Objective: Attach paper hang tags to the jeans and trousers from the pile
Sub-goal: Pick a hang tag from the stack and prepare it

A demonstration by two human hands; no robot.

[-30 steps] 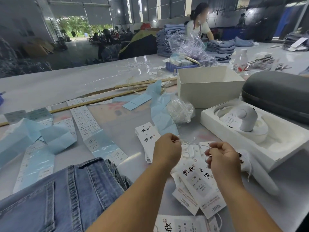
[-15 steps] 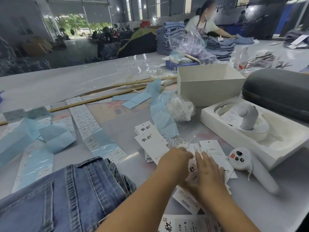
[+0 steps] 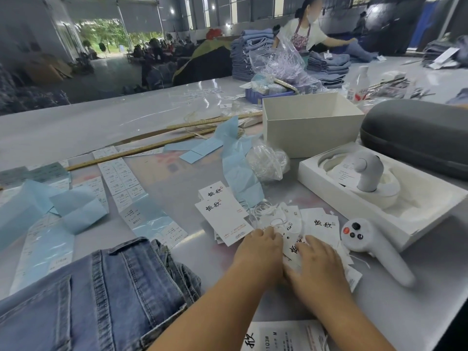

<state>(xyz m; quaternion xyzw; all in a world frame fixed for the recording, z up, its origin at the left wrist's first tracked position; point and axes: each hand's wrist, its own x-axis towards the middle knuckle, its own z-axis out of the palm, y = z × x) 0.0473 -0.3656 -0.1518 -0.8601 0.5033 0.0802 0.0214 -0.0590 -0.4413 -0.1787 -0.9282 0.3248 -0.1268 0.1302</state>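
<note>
Blue jeans (image 3: pixel 101 300) lie folded at the table's near left edge. A loose pile of white hang tags (image 3: pixel 320 224) with black brush lettering and thin white strings (image 3: pixel 266 211) lies in front of me. My left hand (image 3: pixel 258 249) has its fingers curled down on the left side of this pile. My right hand (image 3: pixel 319 264) lies flat over the tags, fingers pointing up and left. A neater stack of tags (image 3: pixel 222 214) sits just left of the pile. One more printed tag (image 3: pixel 283 338) shows at the bottom edge.
A white handheld controller (image 3: pixel 367 244) lies right of the tags, beside a white moulded tray (image 3: pixel 316 173). Behind stand an open white box (image 3: pixel 311 138) and a grey case (image 3: pixel 417 138). Blue paper (image 3: pixel 76 211), label strips and wooden rulers (image 3: pixel 152 148) cover the left. A person (image 3: pixel 304 34) works at jeans stacks far back.
My hands held a tag's string up between them a second ago. They have dropped onto the tag pile and now rest close together on it.
</note>
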